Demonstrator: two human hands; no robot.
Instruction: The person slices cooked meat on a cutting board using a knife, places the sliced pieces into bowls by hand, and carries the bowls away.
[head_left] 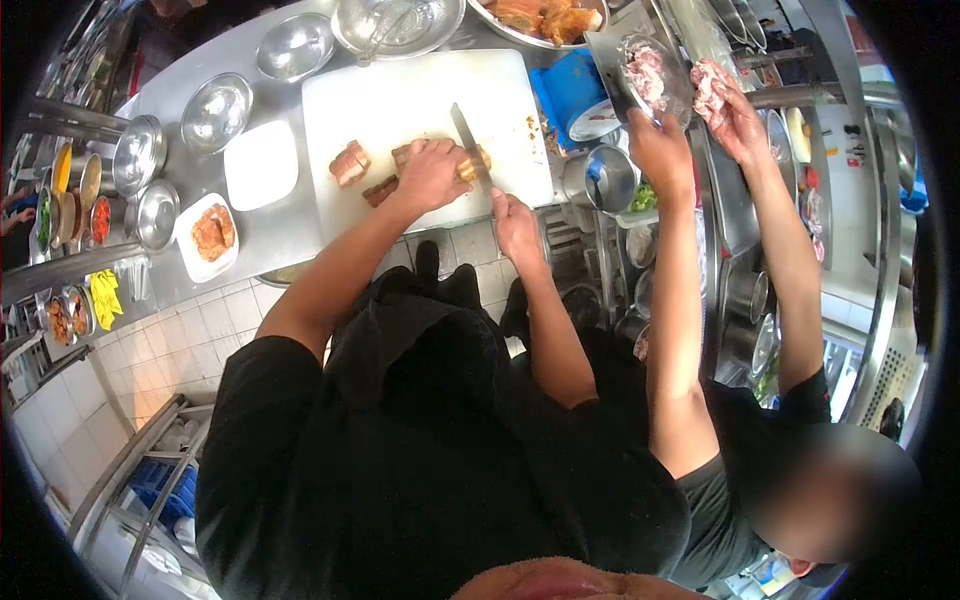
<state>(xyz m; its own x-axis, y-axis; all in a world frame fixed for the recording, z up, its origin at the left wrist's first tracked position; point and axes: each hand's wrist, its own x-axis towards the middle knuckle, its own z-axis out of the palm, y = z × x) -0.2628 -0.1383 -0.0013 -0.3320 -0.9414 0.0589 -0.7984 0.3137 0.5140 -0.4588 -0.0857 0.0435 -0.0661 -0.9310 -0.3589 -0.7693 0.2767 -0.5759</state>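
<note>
On the white cutting board (425, 85), my left hand (435, 175) presses down on a roasted slab of pork belly (380, 192), its fingers curled over the meat and partly hiding it. My right hand (516, 228) grips a kitchen knife (466, 132) by its handle. The blade points away from me and stands against the meat's right end, where pale cut pieces (477, 162) show close by. A separate chunk of pork belly (350, 163) lies to the left of my left hand.
Left of the board are a white square dish (262, 166), a white dish holding meat (196, 262) and metal bowls (217, 112). At right, a co-worker's hands (660, 155) hold a metal bowl (680, 92) and raw meat (708, 88). A metal pot (612, 178) stands beside the board.
</note>
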